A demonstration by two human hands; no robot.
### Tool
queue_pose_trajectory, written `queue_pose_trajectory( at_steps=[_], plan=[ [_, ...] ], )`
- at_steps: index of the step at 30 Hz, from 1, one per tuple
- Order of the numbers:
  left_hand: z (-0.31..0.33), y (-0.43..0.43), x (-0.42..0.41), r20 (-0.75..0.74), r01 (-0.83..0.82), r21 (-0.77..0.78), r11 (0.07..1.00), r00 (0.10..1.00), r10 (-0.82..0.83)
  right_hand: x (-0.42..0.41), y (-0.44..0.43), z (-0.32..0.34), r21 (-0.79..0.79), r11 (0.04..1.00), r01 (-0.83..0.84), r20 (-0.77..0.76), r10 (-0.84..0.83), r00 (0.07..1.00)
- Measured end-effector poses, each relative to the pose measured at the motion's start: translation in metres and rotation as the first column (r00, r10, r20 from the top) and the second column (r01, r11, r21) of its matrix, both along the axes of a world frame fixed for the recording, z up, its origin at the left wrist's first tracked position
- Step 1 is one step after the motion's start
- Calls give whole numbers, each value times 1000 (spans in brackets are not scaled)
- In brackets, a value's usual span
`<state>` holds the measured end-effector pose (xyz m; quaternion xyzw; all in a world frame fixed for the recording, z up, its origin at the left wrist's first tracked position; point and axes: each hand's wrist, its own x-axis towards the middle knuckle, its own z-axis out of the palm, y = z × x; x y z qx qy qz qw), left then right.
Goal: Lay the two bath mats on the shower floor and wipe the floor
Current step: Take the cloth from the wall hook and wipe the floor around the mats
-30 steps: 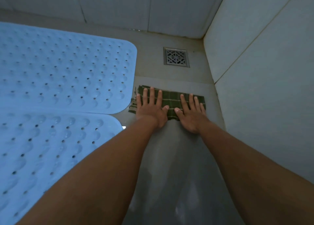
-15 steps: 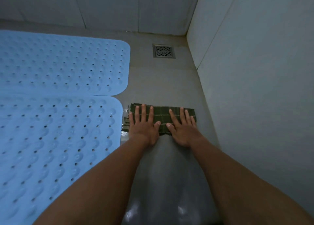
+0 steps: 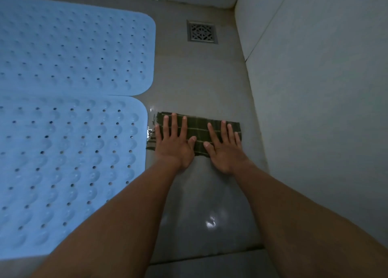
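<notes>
Where the shower floor (image 3: 199, 78) stretches left of the drain (image 3: 202, 32), two light blue bath mats lie flat on it, both dotted with holes and raised bumps. The far mat (image 3: 73, 46) sits level with the drain and left of it, with a strip of bare floor between its rounded corner and the metal grate. The near mat (image 3: 69, 162) lies closer to the camera than the drain, its far edge meeting the far mat's near edge; whether they overlap cannot be told. A small glinting puddle (image 3: 150, 133) sits at the near mat's right edge, still left of the drain. Next comes the left hand (image 3: 174, 149), laid palm down with fingers straight and spread, pressing the left half of a dark green checked cloth (image 3: 197, 129). That cloth lies as a flat strip on the floor, on the camera's side of the drain and well apart from it. The right hand (image 3: 226, 153) presses the cloth's right half the same way, fingers straight, its thumb tip near the left thumb. Closer still to the camera the floor shows a wet sheen (image 3: 211, 222). Right of the drain a pale tiled wall (image 3: 315, 88) rises from the floor.
</notes>
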<state>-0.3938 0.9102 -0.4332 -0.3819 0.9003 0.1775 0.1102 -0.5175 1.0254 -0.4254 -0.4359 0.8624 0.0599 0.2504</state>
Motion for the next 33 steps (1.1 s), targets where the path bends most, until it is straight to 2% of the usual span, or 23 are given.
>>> queue_pose_trajectory(
  at_steps=[3, 10, 13, 19, 29, 33],
  plan=[
    [-5, -1, 0, 5, 22, 28, 999, 1000, -22, 2, 2, 0, -9, 1000, 0, -28, 0, 1000],
    [-11, 0, -1, -5, 22, -15, 1000, 1000, -22, 4, 4, -3, -25, 1000, 9, -70, -11, 997],
    [-13, 0, -3, -19, 8, -57, 998, 1000, -9, 2, 4, -9, -77, 997, 2, -106, -10, 994],
    [-7, 27, 15, 28, -12, 1, 1000, 1000, 12, 24, 20, -3, -74, 997, 28, -55, -32, 998],
    [9, 129, 101, 137, -28, 52, 998, 990, 20, 104, 124, 2, -144, 988, 62, 47, -56, 997],
    [12, 152, 125, 145, -22, 51, 998, 989, 15, 126, 149, 4, -125, 992, 25, 74, -16, 997]
  ],
)
